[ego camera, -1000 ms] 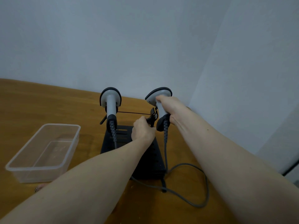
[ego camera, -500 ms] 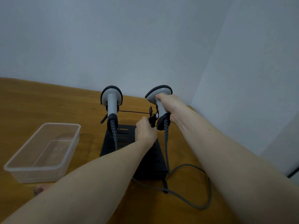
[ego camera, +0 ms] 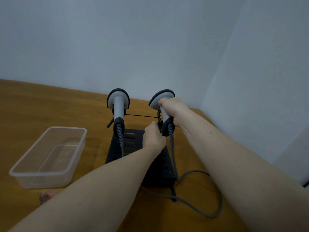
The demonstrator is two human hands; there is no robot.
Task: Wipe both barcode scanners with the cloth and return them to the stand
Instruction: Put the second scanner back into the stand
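Note:
Two grey-and-black barcode scanners stand over a black slotted stand [ego camera: 133,143] on the wooden table. The left scanner [ego camera: 118,104] sits upright in its holder, its coiled cable hanging down. My right hand [ego camera: 173,109] grips the handle of the right scanner [ego camera: 161,97], which tilts a little to the left. My left hand [ego camera: 153,137] curls round the stand's right holder just below that scanner. A small piece of cloth [ego camera: 46,196] peeks out beside my left forearm near the front edge.
A clear plastic tub [ego camera: 48,171] stands at the left. A grey cable [ego camera: 209,213] loops over the table to the right of the stand. White walls close off the back and right sides.
The right scanner has shifted slightly in my right hand at the holder. My left hand stays at the stand's right holder. The left scanner has not moved.

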